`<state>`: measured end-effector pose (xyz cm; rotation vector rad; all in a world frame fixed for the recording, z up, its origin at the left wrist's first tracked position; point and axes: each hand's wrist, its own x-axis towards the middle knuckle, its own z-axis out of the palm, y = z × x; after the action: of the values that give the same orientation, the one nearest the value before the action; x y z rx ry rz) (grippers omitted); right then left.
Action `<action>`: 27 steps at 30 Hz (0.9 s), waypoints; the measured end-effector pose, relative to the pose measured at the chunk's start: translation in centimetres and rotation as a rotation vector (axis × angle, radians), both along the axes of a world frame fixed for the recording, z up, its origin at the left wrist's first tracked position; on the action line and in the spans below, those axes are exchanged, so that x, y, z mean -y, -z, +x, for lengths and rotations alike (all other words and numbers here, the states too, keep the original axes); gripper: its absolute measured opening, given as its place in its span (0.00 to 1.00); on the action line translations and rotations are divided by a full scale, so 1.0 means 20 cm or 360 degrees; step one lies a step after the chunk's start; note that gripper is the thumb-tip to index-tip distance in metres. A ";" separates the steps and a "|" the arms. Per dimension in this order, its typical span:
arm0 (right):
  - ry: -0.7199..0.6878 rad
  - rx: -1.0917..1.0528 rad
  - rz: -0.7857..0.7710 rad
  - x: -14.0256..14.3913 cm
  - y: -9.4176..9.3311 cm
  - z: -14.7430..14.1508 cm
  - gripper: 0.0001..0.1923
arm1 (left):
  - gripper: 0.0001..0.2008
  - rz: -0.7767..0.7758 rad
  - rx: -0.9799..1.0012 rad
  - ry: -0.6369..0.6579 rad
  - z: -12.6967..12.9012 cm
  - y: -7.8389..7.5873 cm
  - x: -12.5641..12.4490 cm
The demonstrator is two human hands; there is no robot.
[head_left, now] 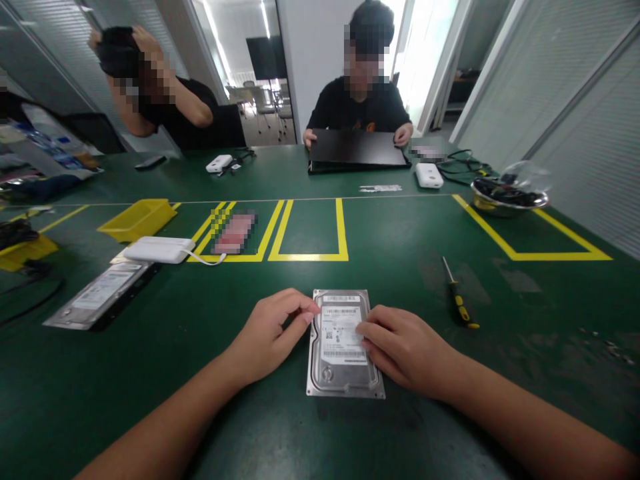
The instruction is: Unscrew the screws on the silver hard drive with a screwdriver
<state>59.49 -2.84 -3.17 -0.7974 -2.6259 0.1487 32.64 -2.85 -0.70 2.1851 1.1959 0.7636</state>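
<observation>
A silver hard drive [345,377] with a white label lies flat on the green table in front of me. At its left edge, my left hand [273,337] has thumb and index fingertips against the metal, the other fingers curled behind. My right hand [403,347] grips the right edge, its bent fingertips reaching onto the label. Between them, the two hands hold the drive from both sides. A black and yellow screwdriver [459,303] lies to the right of my right hand, its shaft pointing away from me.
Another drive [103,290] and a white power bank [159,249] lie left, near a yellow bin [137,220]. Yellow tape [307,257] marks rectangles. A metal bowl [510,203] of dark parts stands far right. Across the table, a person [357,110] holds a black panel [357,148]; another person [185,110] sits left.
</observation>
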 end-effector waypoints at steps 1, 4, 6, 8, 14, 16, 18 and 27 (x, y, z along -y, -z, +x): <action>-0.0007 -0.0018 -0.0011 0.00 -0.01 0.00 0.12 | 0.08 0.0017 -0.0027 0.0013 -0.01 0.00 0.00; -0.0105 -0.0077 -0.0044 0.02 -0.04 0.01 0.14 | 0.07 0.0067 -0.0087 0.0033 -0.03 -0.01 -0.01; -0.0225 -0.0117 -0.0036 0.04 -0.05 0.02 0.22 | 0.08 0.0089 -0.0110 0.0064 -0.03 -0.01 -0.01; -0.0331 -0.0137 -0.0001 0.06 -0.06 0.01 0.30 | 0.08 0.0103 -0.0127 0.0109 -0.03 -0.02 -0.01; -0.0343 0.0021 0.0036 0.08 -0.05 -0.02 0.26 | 0.07 0.0056 -0.0210 0.0215 -0.04 -0.03 -0.02; -0.0328 0.0023 0.0048 0.08 -0.05 -0.03 0.26 | 0.07 0.0033 -0.0233 0.0254 -0.04 -0.03 -0.02; -0.0329 0.0005 0.0067 0.07 -0.04 -0.03 0.25 | 0.07 0.0013 -0.0244 0.0291 -0.04 -0.02 -0.03; -0.0372 0.0000 0.0021 0.06 -0.04 -0.01 0.26 | 0.09 -0.0133 -0.0197 0.0462 -0.06 -0.01 -0.06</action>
<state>59.24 -3.96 -2.46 -0.4834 -2.7099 0.1949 31.45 -1.58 -0.51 2.2952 0.9196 0.4555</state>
